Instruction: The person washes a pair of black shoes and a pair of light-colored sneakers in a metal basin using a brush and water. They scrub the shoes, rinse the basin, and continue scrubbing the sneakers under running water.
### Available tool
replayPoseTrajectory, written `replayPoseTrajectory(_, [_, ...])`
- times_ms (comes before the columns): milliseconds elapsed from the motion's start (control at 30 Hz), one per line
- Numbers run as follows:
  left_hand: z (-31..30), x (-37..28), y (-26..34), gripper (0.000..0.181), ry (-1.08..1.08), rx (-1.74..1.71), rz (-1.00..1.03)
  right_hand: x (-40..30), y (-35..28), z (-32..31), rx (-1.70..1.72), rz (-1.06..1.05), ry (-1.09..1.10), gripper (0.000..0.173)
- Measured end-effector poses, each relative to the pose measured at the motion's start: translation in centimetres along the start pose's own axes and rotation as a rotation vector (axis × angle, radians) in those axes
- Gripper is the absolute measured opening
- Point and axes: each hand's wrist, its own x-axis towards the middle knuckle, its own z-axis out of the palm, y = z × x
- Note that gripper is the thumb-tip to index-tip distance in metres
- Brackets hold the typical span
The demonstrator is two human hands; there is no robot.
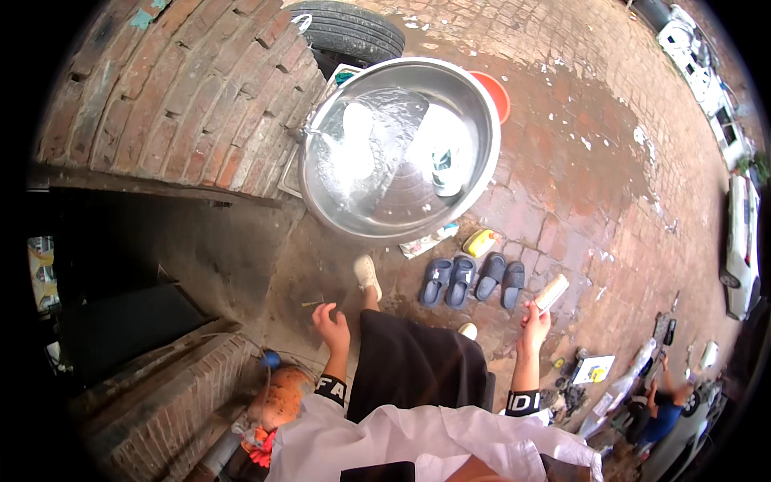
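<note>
In my right hand (535, 325) is a pale scrub brush (552, 293), held out over the wet brick floor. My left hand (332, 328) hangs in the air with its fingers apart and curled, holding nothing. Ahead of me stands a large metal basin (394, 226). Water runs from a tap (310, 131) into it. A white shoe (446, 175) rests inside at the right, and a white, sole-shaped thing (359, 138), washed out by glare, lies at the left. Dark slide sandals (461, 282) are lined up on the floor, beside a yellow bottle (480, 243).
A brick wall (181, 90) borders the basin on the left, with a tire (349, 30) behind. An orange tub (497, 96) stands right of the basin. A person in blue (665, 416) is at the lower right, near parked cars (739, 241). A low brick wall (187, 397) runs lower left.
</note>
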Motion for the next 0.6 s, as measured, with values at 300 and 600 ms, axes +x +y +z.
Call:
replayPoseTrajectory(300, [-1.4, 19.7, 2.2, 0.02, -0.375, -0.428, -0.074, -5.9, -3.6, 31.2, -0.252, -0.335, -0.199, 0.026])
replayPoseTrajectory(600, [2.9, 25.2, 2.9, 0.016, -0.44, -0.535, -0.189, 4.7, 8.4, 53.6, -0.716, -0.456, -0.272, 0.055])
